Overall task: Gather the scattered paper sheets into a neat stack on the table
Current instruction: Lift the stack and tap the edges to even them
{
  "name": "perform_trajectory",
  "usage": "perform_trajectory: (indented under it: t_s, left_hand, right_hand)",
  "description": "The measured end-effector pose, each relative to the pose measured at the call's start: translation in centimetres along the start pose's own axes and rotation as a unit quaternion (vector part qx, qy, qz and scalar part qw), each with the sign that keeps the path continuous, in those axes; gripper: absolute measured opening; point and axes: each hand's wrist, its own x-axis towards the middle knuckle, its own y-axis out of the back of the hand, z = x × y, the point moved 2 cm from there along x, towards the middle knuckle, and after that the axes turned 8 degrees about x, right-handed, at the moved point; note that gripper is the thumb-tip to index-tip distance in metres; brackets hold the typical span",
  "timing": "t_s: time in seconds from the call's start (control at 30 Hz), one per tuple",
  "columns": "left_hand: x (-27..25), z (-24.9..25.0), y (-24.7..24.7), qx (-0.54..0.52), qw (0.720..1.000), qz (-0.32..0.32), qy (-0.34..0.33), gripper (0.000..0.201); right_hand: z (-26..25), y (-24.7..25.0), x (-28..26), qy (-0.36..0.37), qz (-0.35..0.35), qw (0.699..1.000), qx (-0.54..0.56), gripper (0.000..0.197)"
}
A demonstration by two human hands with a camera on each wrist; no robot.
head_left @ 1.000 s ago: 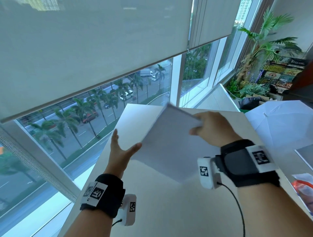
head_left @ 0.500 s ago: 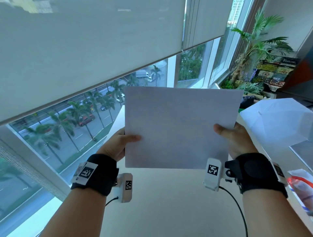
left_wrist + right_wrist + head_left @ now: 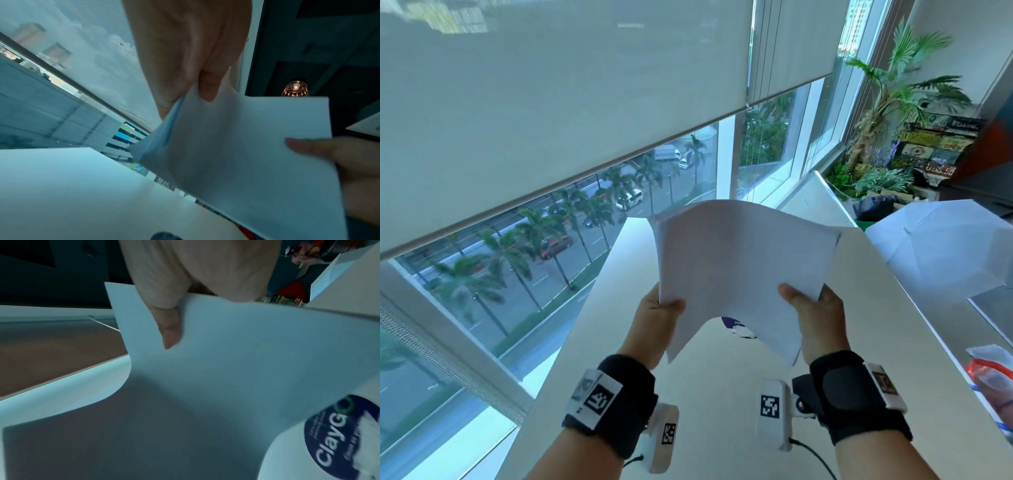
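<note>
A bundle of white paper sheets (image 3: 739,263) hangs in the air above the white table (image 3: 709,411), bowed upward in the middle. My left hand (image 3: 657,315) pinches its left edge, thumb on top. My right hand (image 3: 811,308) pinches its right edge the same way. In the left wrist view the sheets (image 3: 242,146) fan slightly at the pinched corner under my left thumb (image 3: 207,87). The right wrist view shows the sheets (image 3: 226,353) curving down under my right thumb (image 3: 170,331). The far edge of the bundle points toward the window.
A round dark-blue sticker (image 3: 736,325) lies on the table under the paper, also seen as the sticker (image 3: 337,439). A white umbrella-like object (image 3: 941,253) sits at the right, a red-and-white packet (image 3: 989,380) at the right edge. Window and plants (image 3: 887,102) lie beyond.
The bundle, held upright and flat half a second ago, now tilts away from me and bows upward. Both hands have shifted down to its near edge and lowered.
</note>
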Motion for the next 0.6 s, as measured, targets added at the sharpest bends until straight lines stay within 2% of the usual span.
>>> perform_trajectory:
  t_s: [0.07, 0.2, 0.3, 0.37, 0.43, 0.5, 0.6]
  left_hand:
    - [-0.8, -0.7, -0.8, -0.008, 1.000, 0.000, -0.002, 0.028]
    - [-1.8, -2.5, -1.7, -0.081, 0.996, -0.021, 0.001, 0.050]
    - [-2.1, -3.5, -2.3, -0.085, 0.996, -0.020, -0.002, 0.057]
    - [-2.4, -4.0, -2.0, -0.037, 0.999, 0.001, -0.009, 0.050]
    - [-2.6, -4.2, -1.1, 0.047, 0.998, 0.042, -0.009, 0.022]
    - [-2.8, -4.8, 0.0, 0.102, 0.992, 0.076, 0.003, 0.029]
    - [-3.0, -5.4, 1.3, 0.081, 0.990, 0.109, 0.037, 0.027]
  right_hand:
    - [0.9, -0.1, -0.6, -0.017, -0.024, 1.000, 0.003, 0.029]
    - [3.2, 0.4, -2.0, -0.046, -0.029, 0.999, 0.002, 0.029]
    - [5.1, 0.6, -3.2, -0.054, -0.025, 0.998, 0.021, 0.029]
    - [5.8, 1.0, -3.5, -0.049, -0.029, 0.998, 0.014, 0.027]
    - [6.4, 1.7, -3.4, -0.061, -0.038, 0.997, -0.009, 0.026]
    - [6.7, 2.5, -3.3, -0.086, -0.042, 0.995, -0.028, 0.028]
    - [6.7, 2.9, -3.1, -0.095, -0.031, 0.994, -0.034, 0.028]
